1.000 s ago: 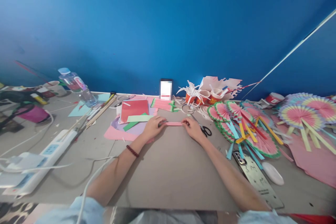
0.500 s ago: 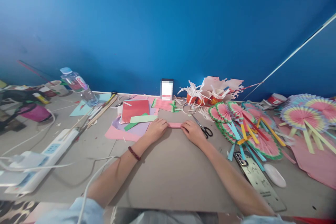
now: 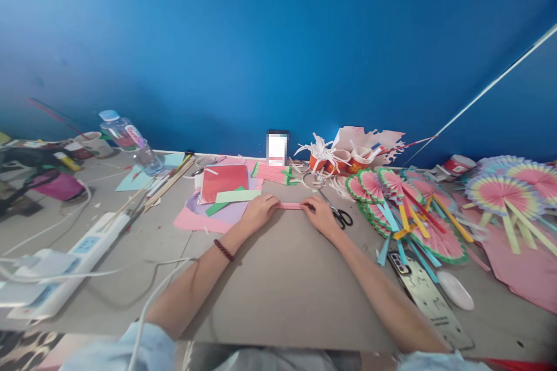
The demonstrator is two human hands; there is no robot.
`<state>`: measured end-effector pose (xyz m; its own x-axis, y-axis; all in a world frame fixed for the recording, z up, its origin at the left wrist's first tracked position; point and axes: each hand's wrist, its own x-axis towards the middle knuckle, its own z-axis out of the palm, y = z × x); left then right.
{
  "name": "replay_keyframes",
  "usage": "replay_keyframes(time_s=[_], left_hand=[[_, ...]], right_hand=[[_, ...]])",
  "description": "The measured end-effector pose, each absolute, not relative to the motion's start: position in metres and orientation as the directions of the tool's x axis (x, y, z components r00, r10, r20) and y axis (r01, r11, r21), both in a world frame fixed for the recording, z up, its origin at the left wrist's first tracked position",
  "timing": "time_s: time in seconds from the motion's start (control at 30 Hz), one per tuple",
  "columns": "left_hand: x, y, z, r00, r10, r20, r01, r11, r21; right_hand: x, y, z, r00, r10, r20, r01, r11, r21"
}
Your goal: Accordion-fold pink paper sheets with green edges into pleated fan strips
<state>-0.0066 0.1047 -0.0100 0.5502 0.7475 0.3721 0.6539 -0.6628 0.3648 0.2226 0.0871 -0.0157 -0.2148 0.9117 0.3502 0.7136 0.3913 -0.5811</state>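
Note:
A narrow folded strip of pink paper stretches between my two hands, low over the grey table. My left hand has its fingers closed on the strip's left end. The right end is pinched by my right hand. Just left of my left hand lie a pale green paper strip, a dark green strip and a red paper pack. Black-handled scissors rest beside my right hand. Behind the strip is a pleated pink paper piece with green edges.
Pleated paper fans and a phone with a white mouse-shaped object lie at right. Red paper cups stand by the wall. At left are a water bottle, wooden sticks and a power strip with cables.
The pink strip looks slightly thinner between my hands. My fingers have shifted a little, and both hands stay in nearly the same place.

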Motion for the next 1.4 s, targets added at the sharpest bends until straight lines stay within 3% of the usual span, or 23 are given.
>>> replay_keyframes(time_s=[0.17,0.47,0.83,1.4], left_hand=[[-0.0085,0.1083,-0.0144,0.554,0.742,0.378,0.646,-0.669,0.368],[-0.0057,0.1104,-0.016,0.58,0.695,0.424,0.688,-0.697,0.201],[-0.0025,0.1057,-0.009,0.582,0.701,0.412,0.702,-0.689,0.181],[-0.0044,0.1063,-0.0153,0.609,0.651,0.453,0.686,-0.719,0.111]], right_hand=[[0.2219,0.0894,-0.0152,-0.185,0.919,0.348,0.71,0.37,-0.599],[0.2217,0.0915,-0.0159,-0.194,0.915,0.353,0.707,0.38,-0.597],[0.2306,0.0931,-0.0137,-0.275,0.902,0.332,0.644,0.429,-0.633],[0.2228,0.0941,-0.0176,-0.191,0.927,0.324,0.69,0.361,-0.627]])
